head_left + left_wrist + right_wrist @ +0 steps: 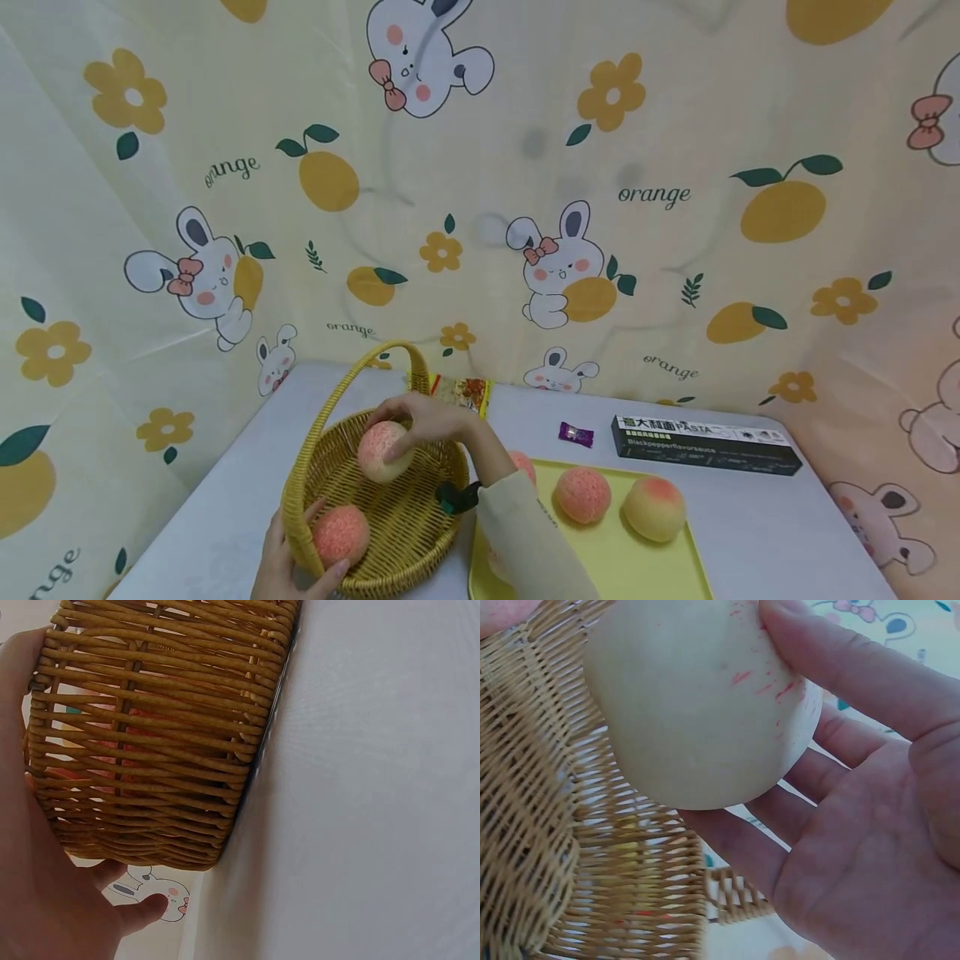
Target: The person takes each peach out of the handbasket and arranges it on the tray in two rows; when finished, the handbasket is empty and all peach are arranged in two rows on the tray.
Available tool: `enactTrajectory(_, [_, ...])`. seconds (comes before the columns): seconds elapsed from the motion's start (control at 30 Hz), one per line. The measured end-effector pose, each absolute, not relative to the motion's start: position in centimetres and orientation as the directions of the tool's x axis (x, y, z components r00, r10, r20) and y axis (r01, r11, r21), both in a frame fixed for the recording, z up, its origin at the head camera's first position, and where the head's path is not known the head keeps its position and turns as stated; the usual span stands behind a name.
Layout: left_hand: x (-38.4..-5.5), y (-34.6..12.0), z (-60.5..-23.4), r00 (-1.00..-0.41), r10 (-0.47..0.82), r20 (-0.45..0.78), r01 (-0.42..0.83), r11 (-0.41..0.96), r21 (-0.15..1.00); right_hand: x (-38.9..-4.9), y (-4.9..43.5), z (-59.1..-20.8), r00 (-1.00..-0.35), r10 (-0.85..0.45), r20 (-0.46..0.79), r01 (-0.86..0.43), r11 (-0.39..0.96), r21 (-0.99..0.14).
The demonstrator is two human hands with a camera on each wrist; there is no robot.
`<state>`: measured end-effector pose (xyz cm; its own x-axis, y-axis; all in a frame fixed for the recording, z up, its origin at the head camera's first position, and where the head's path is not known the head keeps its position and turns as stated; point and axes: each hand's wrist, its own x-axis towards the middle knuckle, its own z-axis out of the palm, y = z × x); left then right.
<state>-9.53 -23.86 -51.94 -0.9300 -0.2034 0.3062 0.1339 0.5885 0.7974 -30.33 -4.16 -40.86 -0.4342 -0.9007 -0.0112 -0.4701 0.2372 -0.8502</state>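
Note:
A yellow wicker basket [405, 517] with a tall arched handle stands on the left of the table. My left hand [288, 567] grips its near left rim; the left wrist view shows the hand [52, 877] around the basket's woven side [150, 742]. Inside, beside that hand, lies a pink peach [342, 536]. Over the basket's inside, my right hand [431, 419] holds a second peach [381, 457], pink on one side and cream on the other. In the right wrist view, thumb and fingers clasp this peach [697, 697], its cream side toward the camera.
Right of the basket, a yellow tray [615, 567] bears several peaches, including a pink one [582, 495] and a yellowish one [655, 508]; my right forearm covers part of it. Behind are a purple wrapped sweet [576, 434], a black pasta box [705, 446] and a colourful packet [472, 392].

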Motion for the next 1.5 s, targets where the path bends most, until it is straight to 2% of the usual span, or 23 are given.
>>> enactTrajectory(0.13, [-9.7, -23.9, -51.9, -0.930, -0.198, 0.309, 0.141, 0.585, 0.799, -30.1, -3.2, -39.8, -0.479, -0.878, -0.023, -0.414, 0.249, -0.876])
enactTrajectory(0.37, [-9.7, -23.8, -51.6, -0.926, -0.205, 0.317, 0.145, 0.582, 0.800, -29.9, -1.0, -37.6, -0.484, -0.874, 0.044, -0.487, 0.227, -0.844])
enactTrajectory(0.63, [-9.5, -23.8, -51.7, -0.921, -0.204, 0.332, 0.158, 0.583, 0.797, -29.8, 2.3, -37.5, -0.529, -0.843, 0.094, -0.462, 0.193, -0.866])
enactTrajectory(1.0, [-9.6, -23.8, -51.6, -0.932, -0.212, 0.293, 0.119, 0.584, 0.803, -27.8, 10.9, -37.6, -0.665, -0.731, 0.153, -0.403, 0.178, -0.898])
enactTrajectory(1.3, [-9.7, -24.1, -51.4, -0.933, -0.210, 0.292, 0.120, 0.584, 0.803, -24.9, 18.4, -38.5, -0.782, -0.607, 0.141, -0.393, 0.304, -0.868])
enactTrajectory(1.5, [-9.6, -23.9, -51.5, -0.939, -0.208, 0.273, 0.111, 0.571, 0.814, -22.3, 21.4, -40.5, -0.818, -0.559, 0.131, -0.382, 0.359, -0.852])
